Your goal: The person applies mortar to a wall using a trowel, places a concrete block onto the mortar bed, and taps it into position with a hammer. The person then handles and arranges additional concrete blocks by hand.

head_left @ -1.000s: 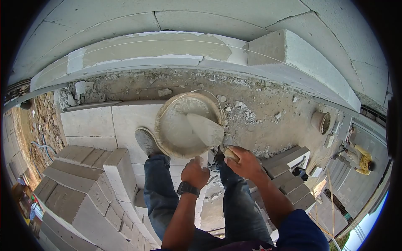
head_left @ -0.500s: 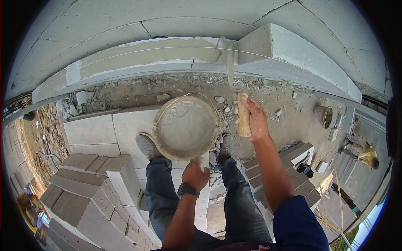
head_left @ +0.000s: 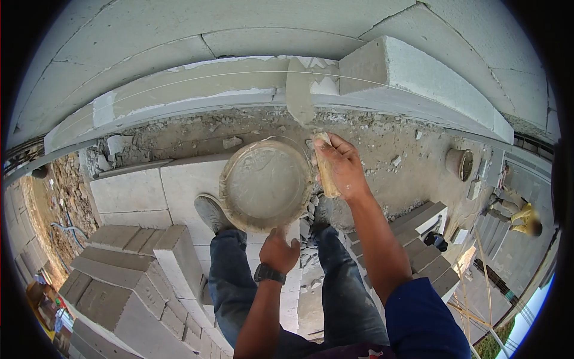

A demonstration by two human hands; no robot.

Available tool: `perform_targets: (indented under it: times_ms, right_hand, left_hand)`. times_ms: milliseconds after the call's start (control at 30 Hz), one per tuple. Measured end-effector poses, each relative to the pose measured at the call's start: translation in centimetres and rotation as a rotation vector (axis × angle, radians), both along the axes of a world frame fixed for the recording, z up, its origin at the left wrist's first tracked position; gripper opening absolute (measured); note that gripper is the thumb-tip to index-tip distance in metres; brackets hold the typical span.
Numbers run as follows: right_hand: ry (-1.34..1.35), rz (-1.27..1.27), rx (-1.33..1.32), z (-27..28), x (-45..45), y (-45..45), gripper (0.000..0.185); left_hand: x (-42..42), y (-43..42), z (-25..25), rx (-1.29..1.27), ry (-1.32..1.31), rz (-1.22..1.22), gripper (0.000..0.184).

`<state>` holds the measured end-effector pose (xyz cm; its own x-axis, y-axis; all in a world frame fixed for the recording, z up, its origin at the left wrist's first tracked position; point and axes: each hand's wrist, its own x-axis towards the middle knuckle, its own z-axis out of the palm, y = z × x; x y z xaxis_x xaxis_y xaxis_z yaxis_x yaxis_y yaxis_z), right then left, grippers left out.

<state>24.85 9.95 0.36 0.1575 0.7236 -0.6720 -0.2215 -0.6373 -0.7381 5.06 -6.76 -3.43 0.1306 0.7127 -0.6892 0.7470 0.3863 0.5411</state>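
**Trowel blade has shifted left along the wall top, face now showing**

Head view: your grey-smeared trowel with a broad flat blade and tan wooden handle has moved left, away from the raised pale grey rectangular block. Blade was nearly edge-on half a second ago; now its broad face shows. That puts it at the right end of the smooth grey mortar strip on the pale block course, ahead and slightly left of your right hand. Reads as mortar being laid or spread there; can't tell how firmly the blade bears on the course.

Right hand: fingers closed round the handle, arm reaching forward, knuckles up.

Left hand: has hardly moved. Low, back up, fingers part-curled at the near rim of the round, mortar-crusted bucket, thumb out to the right. Fingertips hidden, so can't tell how far open it is or if it grips the rim. Wet grey mortar sits in the bucket, just ahead of that hand.
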Motion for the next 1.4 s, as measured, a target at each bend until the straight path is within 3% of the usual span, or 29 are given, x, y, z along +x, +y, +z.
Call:
perform_targets:
  times_ms: [67,167,367,467,567,667,767,967,1067,1200,1300,1400]
  right_hand:
    - [-0.071,0.063,0.026,0.3,0.0,-0.4,0.031]
    - [-0.557,0.404,0.127,0.3,0.6,-0.9,0.036]
    - [-0.843,0.351,0.195,-2.2,1.4,-0.8,0.035]
    - [-0.763,0.204,0.177,-3.3,1.6,-1.2,0.035]
    - [-0.473,-0.01,0.094,-3.0,-0.3,-0.9,0.03]
    - [-0.355,-0.173,0.112,-2.7,-2.1,-0.2,0.028]
    - [-0.269,-0.187,0.091,-3.1,-2.6,0.1,0.028]
    - [-0.354,-0.014,0.134,-1.7,-3.5,-1.7,0.026]
    - [-0.328,-0.144,0.119,-2.3,-2.4,-1.3,0.028]
    - [-0.525,0.084,0.227,-3.7,-2.1,-2.3,0.027]
    - [-0.367,0.061,0.181,-2.0,-2.8,-3.2,0.027]
    - [-0.481,0.006,0.294,-4.4,-1.4,-3.4,0.03]
  left_hand:
    - [-0.1,0.2,0.2,0.006,0.003,0.001,0.045]
    - [-0.2,0.2,0.2,0.0,-0.022,-0.024,0.048]
    - [-0.2,0.3,0.1,0.033,-0.033,0.005,0.046]
    - [-0.2,0.7,0.6,0.023,-0.034,0.006,0.046]
    - [-0.2,0.7,0.4,0.027,-0.045,0.011,0.045]
    - [-0.2,0.8,0.3,0.04,-0.059,0.02,0.044]
    - [-0.2,0.8,0.4,0.033,-0.066,0.019,0.044]
    - [-0.4,1.1,0.3,0.067,-0.096,0.038,0.042]
    - [-0.5,0.6,-0.1,0.064,-0.099,0.05,0.043]
    - [-0.4,0.6,-0.1,0.06,-0.108,0.03,0.043]
    - [-0.4,0.9,0.1,0.055,-0.105,0.054,0.042]
    - [-0.3,0.7,0.0,0.053,-0.094,0.042,0.042]
